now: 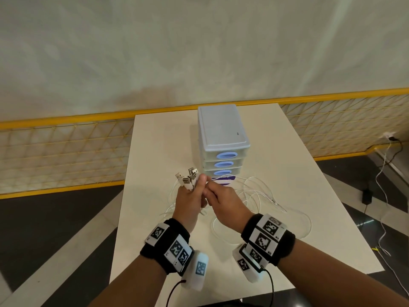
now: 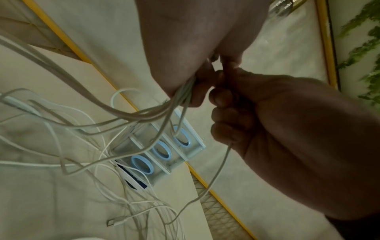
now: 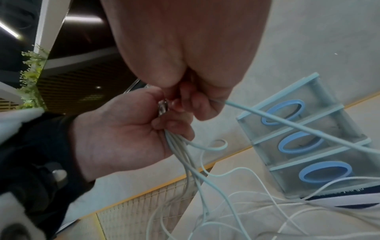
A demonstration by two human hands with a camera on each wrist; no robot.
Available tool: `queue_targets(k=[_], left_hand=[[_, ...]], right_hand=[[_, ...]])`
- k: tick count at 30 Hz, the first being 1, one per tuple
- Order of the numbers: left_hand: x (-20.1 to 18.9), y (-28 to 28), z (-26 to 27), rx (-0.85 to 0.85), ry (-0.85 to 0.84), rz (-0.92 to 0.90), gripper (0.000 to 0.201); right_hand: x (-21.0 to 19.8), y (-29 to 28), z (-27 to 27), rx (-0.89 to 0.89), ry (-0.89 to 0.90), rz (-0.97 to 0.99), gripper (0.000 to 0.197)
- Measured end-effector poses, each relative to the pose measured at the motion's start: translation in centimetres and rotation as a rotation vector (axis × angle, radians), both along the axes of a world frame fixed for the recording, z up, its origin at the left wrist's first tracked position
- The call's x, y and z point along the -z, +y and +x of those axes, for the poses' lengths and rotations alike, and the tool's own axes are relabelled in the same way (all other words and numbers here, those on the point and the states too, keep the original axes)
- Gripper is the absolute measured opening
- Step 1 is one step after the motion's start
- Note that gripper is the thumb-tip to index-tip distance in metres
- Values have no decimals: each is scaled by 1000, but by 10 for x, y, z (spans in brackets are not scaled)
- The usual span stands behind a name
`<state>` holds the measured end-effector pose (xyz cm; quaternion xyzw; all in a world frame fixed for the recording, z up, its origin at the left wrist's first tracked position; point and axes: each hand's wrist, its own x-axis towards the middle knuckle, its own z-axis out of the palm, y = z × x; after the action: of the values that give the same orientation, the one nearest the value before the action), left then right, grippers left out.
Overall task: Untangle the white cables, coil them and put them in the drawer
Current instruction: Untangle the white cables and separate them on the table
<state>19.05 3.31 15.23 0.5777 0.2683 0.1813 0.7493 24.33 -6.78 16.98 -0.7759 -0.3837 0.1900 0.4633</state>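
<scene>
White cables (image 1: 254, 191): thin, light, limp; tangled loops spread on desk (image 1: 309, 173) before closed drawer unit (image 1: 223, 138). USB ends (image 1: 188, 177) bunched and gripped in left hand (image 1: 190, 202), fingers curled round bundle. Single cable pinched in right hand (image 1: 223, 200). Rigid plugs judged best hold; smooth jacket likely slippery; snagging expected.

1. Forearms: bare, with no sleeves.
2. Left wristband (image 1: 164, 247): wide black fabric band carrying white rectangular plates printed with black square-pattern markers.
3. Left camera module (image 1: 197, 271): white rounded housing with one marker; a thin black cable leaves its lower end.
4. Right wristband (image 1: 269, 239): same black band and marker plates.
5. Right camera module (image 1: 249, 265): white housing with a black cable.
</scene>
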Motion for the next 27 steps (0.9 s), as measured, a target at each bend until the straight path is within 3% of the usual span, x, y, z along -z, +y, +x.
queue_targets(k=[3,6,13,22,25,27], left_hand=[[2,0,2,-8,7,3,41],[-2,0,5,-82,8,-1,36],[-36,26,15,-303,-170,-318,33],[-50,110,-14,-631,-255,-282,39],[-48,110,-17,-728,-238,-246,37],[-44,92,-10,-672,-142,-146,26]], right_hand=[[5,0,4,-29,-111,-74,26],[12,0,10,-31,-265,-243,37],[23,-17,31,-90,-159,-315,30],[63,-78,105,34,-109,-554,25],[70,-80,112,52,-99,-640,28],[64,-70,109,89,-165,-632,32]])
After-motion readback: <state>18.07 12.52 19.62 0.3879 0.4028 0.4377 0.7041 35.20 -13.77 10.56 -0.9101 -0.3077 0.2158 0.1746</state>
